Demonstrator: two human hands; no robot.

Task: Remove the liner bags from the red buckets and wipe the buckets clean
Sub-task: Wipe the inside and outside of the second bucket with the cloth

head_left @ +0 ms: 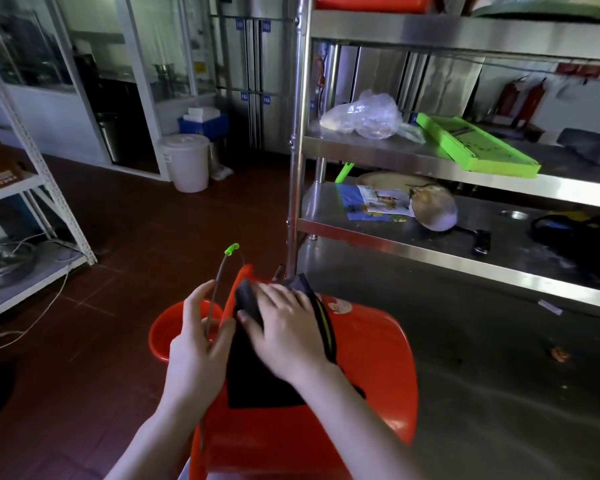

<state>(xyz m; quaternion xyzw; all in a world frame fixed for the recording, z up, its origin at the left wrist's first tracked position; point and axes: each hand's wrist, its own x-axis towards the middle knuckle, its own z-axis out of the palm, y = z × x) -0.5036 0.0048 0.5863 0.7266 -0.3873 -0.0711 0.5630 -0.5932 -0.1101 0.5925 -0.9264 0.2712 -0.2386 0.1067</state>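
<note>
Item under inspection: the near red bucket (368, 358). It is lying tipped on its side at the left end of the steel surface (499, 341), directly below the camera. Its long axis appears to be running across the view, with the rim to the person's left and the base to the right. No liner bag is showing on it.

Right hand (288, 330): the grip is lying wide and flat, with straight fingers pressing a dark cloth (253, 379) against the upturned outer wall. The cloth is spreading from the rim back toward the wrist, so the uncovered wall is lying to the right of this hand, toward the base.

Left hand (194, 344): it is sitting at the rim, with the thumb touching the cloth's edge. The wire handle (219, 282), tipped with a green sleeve (231, 249), is rising between thumb and fingers. The fingers are only lightly curved, and whether they are closing on the wire cannot be told.

Judgement: wiping is under way on this bucket. The right hand is the nearer one to the unwiped wall, so the next stroke is likely going along the long axis, away from the rim. The left hand is placed to steady the rim.

A second red bucket (167, 327) is standing on the floor just beyond the left hand, mouth up and apart from both hands.
</note>
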